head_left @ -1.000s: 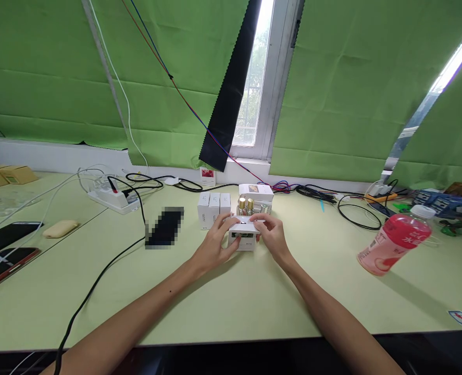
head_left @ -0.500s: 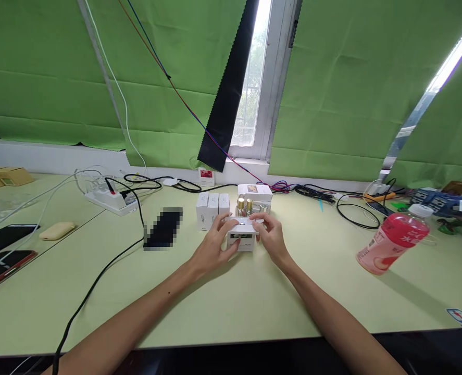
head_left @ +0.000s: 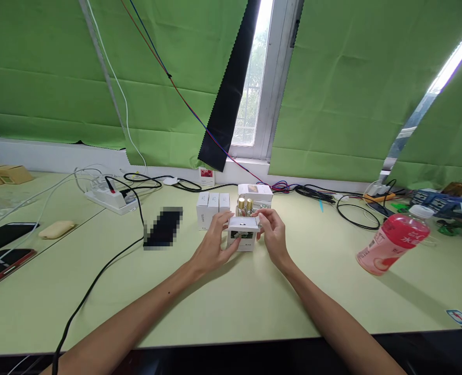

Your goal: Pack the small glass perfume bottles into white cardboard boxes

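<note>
A small white carton with a dark picture on its front stands on the table between my hands. My left hand grips its left side, thumb across the front and fingers behind the left edge. At the top right corner of the carton, the fingers of my right hand are bent in close to the lid; their tips are partly hidden. Just behind the carton stand small glass bottles with gold caps. Several narrow white boxes are lined up to the left, and a larger white box lies behind the bottles.
A pink drink bottle leans at the right. To the left are a pixelated dark phone-like slab, a power strip, a cream case and phones. A black cable crosses the table; more cables run along the wall.
My right fingers have drawn back from the carton's top to its right corner, and the lid and front picture show more. My left fingers have come off the top to the left edge.
</note>
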### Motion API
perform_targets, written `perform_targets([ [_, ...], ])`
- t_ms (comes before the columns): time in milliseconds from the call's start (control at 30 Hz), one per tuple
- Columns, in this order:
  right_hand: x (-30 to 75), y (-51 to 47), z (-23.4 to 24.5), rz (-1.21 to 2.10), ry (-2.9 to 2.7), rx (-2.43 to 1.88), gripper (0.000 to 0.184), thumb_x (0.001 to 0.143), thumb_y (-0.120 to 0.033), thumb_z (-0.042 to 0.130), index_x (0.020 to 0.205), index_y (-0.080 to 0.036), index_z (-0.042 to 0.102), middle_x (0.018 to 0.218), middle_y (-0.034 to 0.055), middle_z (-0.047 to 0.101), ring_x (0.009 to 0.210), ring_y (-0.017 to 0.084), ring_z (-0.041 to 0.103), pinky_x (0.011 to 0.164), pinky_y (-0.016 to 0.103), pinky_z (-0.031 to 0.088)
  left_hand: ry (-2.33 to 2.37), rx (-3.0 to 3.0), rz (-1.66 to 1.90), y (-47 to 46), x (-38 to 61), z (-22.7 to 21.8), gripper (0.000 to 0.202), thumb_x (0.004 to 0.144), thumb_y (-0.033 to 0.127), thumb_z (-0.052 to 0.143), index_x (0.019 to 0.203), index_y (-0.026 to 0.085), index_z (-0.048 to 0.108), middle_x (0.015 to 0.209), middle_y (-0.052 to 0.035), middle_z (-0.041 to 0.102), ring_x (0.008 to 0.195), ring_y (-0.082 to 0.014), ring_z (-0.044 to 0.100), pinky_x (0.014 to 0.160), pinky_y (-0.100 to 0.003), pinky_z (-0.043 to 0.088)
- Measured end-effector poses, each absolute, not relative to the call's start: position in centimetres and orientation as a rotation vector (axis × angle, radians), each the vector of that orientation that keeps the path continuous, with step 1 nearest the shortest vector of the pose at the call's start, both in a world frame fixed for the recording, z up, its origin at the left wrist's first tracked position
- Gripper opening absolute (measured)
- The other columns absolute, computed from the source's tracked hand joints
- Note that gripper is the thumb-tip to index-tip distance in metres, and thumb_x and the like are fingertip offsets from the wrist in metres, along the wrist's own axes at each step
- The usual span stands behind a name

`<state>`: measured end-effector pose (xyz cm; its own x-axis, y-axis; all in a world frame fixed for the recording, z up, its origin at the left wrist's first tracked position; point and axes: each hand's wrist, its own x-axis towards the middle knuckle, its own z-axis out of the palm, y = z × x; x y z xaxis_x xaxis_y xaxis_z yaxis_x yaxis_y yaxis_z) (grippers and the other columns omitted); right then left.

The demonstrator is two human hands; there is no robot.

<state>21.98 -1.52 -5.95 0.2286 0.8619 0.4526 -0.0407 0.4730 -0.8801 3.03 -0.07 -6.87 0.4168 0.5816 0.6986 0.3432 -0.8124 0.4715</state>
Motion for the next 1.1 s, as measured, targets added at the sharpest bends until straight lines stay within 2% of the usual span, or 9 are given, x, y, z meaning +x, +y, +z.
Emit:
perform_targets([
  [133, 21.98, -1.43, -5.89, 0.748, -1.143, -0.869, 0.026, 0.095, -0.045, 0.051, 0.093, -0.022, 0.062, 0.096, 0.0044, 0.065, 0.077, 0.015, 0.057, 0.046, 0.022, 0.048, 0.804, 2.303, 1.360, 0.21, 3.12, -7.38, 0.059, 0.093, 0.026, 0.062, 0.142, 0.028, 0.029, 0.138, -0.0134, 0.050, 0.123, -0.0251, 0.059, 0.104, -0.048, 0.054],
  [367, 22.03, -1.07, -6.12, 0.809, -1.156, -0.909, 0.023, 0.090, -0.042, 0.054, 0.089, -0.021, 0.064, 0.093, 0.0032, 0.064, 0.069, 0.013, 0.056, 0.045, 0.022, 0.047, 0.785, 2.344, 1.382, 0.32, 3.05, -7.37, 0.038, 0.095, 0.026, 0.059, 0.128, 0.025, 0.041, 0.135, -0.0134, 0.051, 0.125, -0.0248, 0.056, 0.101, -0.044, 0.056],
  [733, 21.82, -1.09, -6.34, 0.861, -1.212, -0.955, 0.028, 0.086, -0.047, 0.060, 0.088, -0.019, 0.062, 0.071, -0.0013, 0.056, 0.053, 0.011, 0.049, 0.038, 0.022, 0.043, 0.803, 2.415, 1.361, 0.18, 2.93, -6.90, 0.028, 0.098, 0.026, 0.054, 0.125, 0.023, 0.048, 0.130, -0.0130, 0.052, 0.122, -0.0235, 0.054, 0.096, -0.039, 0.056],
  [1100, 22.01, -1.22, -6.00, 0.957, -1.185, -0.940, 0.019, 0.082, -0.039, 0.061, 0.088, -0.020, 0.062, 0.079, 0.0008, 0.062, 0.055, 0.011, 0.050, 0.033, 0.020, 0.036, 0.838, 2.372, 1.383, 0.14, 2.98, -6.70, 0.022, 0.104, 0.029, 0.043, 0.123, 0.024, 0.054, 0.123, -0.0096, 0.056, 0.117, -0.0207, 0.057, 0.094, -0.037, 0.057],
])
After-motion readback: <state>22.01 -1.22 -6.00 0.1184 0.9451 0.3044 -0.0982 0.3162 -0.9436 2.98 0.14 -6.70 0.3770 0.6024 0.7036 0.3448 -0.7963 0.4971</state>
